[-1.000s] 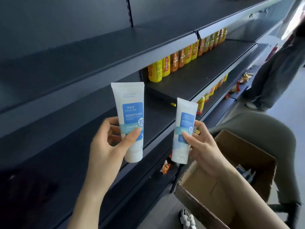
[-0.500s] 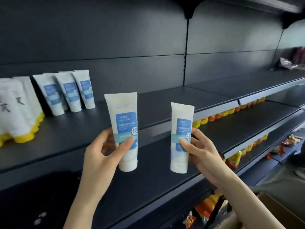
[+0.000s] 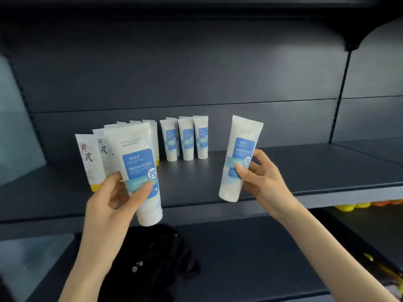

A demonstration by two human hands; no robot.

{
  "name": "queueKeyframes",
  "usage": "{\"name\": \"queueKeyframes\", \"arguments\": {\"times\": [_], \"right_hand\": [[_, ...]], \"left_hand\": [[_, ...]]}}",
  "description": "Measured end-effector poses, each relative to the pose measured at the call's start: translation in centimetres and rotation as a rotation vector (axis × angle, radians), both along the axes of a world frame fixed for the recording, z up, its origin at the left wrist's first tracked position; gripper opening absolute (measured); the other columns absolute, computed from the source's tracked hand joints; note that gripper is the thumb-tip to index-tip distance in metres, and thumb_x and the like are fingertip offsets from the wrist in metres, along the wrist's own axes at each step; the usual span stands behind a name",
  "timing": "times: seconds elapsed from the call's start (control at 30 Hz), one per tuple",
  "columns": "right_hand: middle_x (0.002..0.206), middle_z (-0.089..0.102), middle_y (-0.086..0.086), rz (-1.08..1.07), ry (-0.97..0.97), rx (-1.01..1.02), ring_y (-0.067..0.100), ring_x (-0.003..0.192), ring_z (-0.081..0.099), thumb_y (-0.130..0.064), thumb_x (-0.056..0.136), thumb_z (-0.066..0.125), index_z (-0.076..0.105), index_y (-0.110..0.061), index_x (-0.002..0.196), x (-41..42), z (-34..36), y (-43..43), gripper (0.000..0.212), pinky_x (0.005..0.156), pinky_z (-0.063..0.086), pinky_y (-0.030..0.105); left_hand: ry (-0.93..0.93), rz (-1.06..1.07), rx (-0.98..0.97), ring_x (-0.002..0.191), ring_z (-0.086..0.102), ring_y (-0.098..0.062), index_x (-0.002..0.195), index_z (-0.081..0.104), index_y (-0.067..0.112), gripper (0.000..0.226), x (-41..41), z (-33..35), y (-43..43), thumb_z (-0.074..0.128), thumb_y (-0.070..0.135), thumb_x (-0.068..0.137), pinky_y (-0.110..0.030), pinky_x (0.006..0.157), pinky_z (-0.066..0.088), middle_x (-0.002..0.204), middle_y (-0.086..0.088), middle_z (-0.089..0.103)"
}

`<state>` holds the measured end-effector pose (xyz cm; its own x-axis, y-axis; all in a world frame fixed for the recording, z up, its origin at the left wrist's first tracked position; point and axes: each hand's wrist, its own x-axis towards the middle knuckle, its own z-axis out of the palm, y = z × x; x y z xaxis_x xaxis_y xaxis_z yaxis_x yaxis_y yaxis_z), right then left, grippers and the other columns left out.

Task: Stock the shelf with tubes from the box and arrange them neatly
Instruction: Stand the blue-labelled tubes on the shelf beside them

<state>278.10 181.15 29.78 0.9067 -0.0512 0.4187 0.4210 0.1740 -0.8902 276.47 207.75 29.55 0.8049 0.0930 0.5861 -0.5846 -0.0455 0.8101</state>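
Observation:
My left hand [image 3: 113, 201] grips a white tube with a blue label [image 3: 139, 166], cap down, in front of the dark shelf's front edge. My right hand [image 3: 263, 184] holds a second identical tube [image 3: 239, 158] upright, just above the shelf board [image 3: 305, 171]. Several matching blue-label tubes [image 3: 185, 138] stand in a row at the back of the shelf. The box is out of view.
White tubes with yellow caps and black characters [image 3: 89, 160] stand at the left, partly behind the left tube. Bare shelf board lies right of the standing row. A black object [image 3: 157, 258] lies on the shelf below. Yellow and orange bottle caps [image 3: 359, 204] show under the board at right.
The view has swung left and closer to the shelf. Both hands have carried their tubes up toward the shelf board, and the standing rows now sit straight ahead.

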Motion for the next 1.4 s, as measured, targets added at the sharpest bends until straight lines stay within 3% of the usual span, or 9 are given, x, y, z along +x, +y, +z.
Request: {"name": "queueKeyframes", "arguments": {"times": [0.17,0.23,0.4,0.6,0.97,1.3,1.4], "right_hand": [[0.111,0.069,0.009,0.008,-0.006,-0.030,0.024,0.097,0.068,-0.011,0.084,0.067,0.052,-0.013,0.107,6.9,2.2,2.0,0.028,0.079,0.057,0.041],[0.114,0.066,0.010,-0.008,0.019,-0.057,0.023,0.097,0.067,-0.008,0.086,0.066,0.050,-0.014,0.107,9.9,2.5,2.7,0.027,0.078,0.057,0.039],[0.115,0.061,0.011,-0.056,0.094,-0.170,0.024,0.104,0.060,-0.005,0.085,0.068,0.045,-0.013,0.109,17.2,1.8,4.9,0.033,0.089,0.053,0.041],[0.120,0.055,0.005,-0.089,0.094,-0.402,0.016,0.108,0.053,-0.009,0.088,0.065,0.038,-0.009,0.120,22.8,-0.8,8.2,0.042,0.088,0.046,0.028],[0.126,0.055,0.010,-0.210,0.090,-0.496,0.026,0.118,0.053,-0.015,0.088,0.066,0.037,-0.007,0.119,26.3,-1.3,10.9,0.043,0.091,0.045,0.036],[0.130,0.054,0.011,-0.299,0.113,-0.464,0.025,0.122,0.052,-0.013,0.086,0.068,0.039,-0.005,0.119,27.2,-1.4,12.3,0.044,0.095,0.045,0.032],[0.126,0.055,0.011,-0.312,0.158,-0.472,0.023,0.116,0.054,-0.016,0.085,0.070,0.041,-0.004,0.120,27.2,-1.3,12.3,0.047,0.088,0.044,0.028]], "left_hand": [[-0.024,0.101,0.017,0.081,0.068,0.000,0.088,0.067,0.043,0.021,-0.2,0.6,1.3,0.069,0.037,0.068,-0.011,0.064,0.052,0.093,0.013,0.072],[-0.025,0.130,0.015,0.080,0.068,0.001,0.086,0.067,0.044,0.020,0.0,0.7,1.2,0.069,0.034,0.069,-0.009,0.061,0.051,0.092,0.014,0.072],[-0.014,0.193,-0.009,0.081,0.069,-0.004,0.092,0.066,0.035,0.023,1.3,1.1,0.3,0.069,0.031,0.069,-0.014,0.061,0.054,0.094,0.010,0.073],[-0.015,0.278,-0.002,0.083,0.069,-0.005,0.098,0.065,0.028,0.029,2.6,1.5,-0.4,0.070,0.031,0.069,-0.017,0.063,0.055,0.096,0.009,0.073],[-0.010,0.335,0.039,0.083,0.068,-0.001,0.096,0.064,0.030,0.030,3.6,1.1,0.8,0.069,0.031,0.066,-0.012,0.063,0.053,0.094,0.016,0.073],[-0.010,0.255,0.056,0.084,0.068,-0.002,0.098,0.062,0.030,0.031,6.4,1.5,2.9,0.068,0.029,0.068,-0.013,0.062,0.054,0.095,0.018,0.072],[-0.009,0.223,0.065,0.085,0.068,-0.002,0.099,0.062,0.030,0.033,6.9,1.6,4.0,0.068,0.032,0.067,-0.013,0.062,0.054,0.095,0.018,0.071]]}}
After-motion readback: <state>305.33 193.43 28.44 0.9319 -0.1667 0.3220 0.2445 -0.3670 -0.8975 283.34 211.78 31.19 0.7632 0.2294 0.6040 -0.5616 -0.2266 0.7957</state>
